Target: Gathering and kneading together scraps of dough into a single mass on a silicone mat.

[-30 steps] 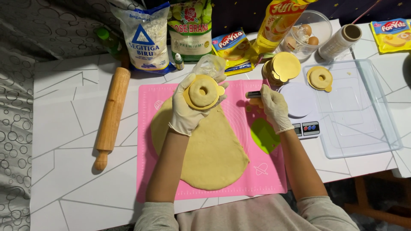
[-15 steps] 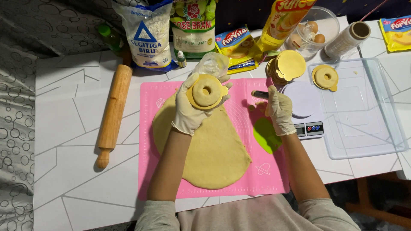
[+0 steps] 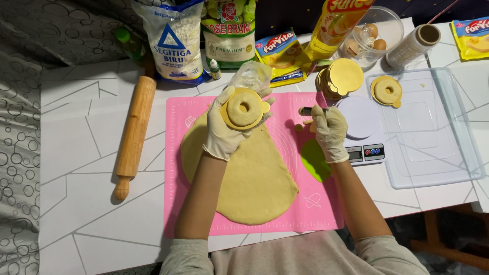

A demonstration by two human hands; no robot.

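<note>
A ring-shaped piece of dough [image 3: 244,107] lies on a round gold cake board [image 3: 229,118], which the gloved left hand [image 3: 224,130] holds up from below above the rolled-out dough sheet [image 3: 244,173]. The sheet lies on a pink silicone mat [image 3: 326,203]. The gloved right hand [image 3: 330,131] is closed around a small dark-tipped tool [image 3: 305,110] over the mat's right side, beside a green scraper [image 3: 313,159]. A kitchen scale [image 3: 362,137] stands just right of it; a wooden rolling pin [image 3: 133,133] lies left of the mat.

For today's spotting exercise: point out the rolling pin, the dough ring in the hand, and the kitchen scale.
rolling pin [image 3: 133,122], head view, middle of barrel
dough ring [image 3: 244,108], head view, its band
kitchen scale [image 3: 362,122], head view, round platform
</note>
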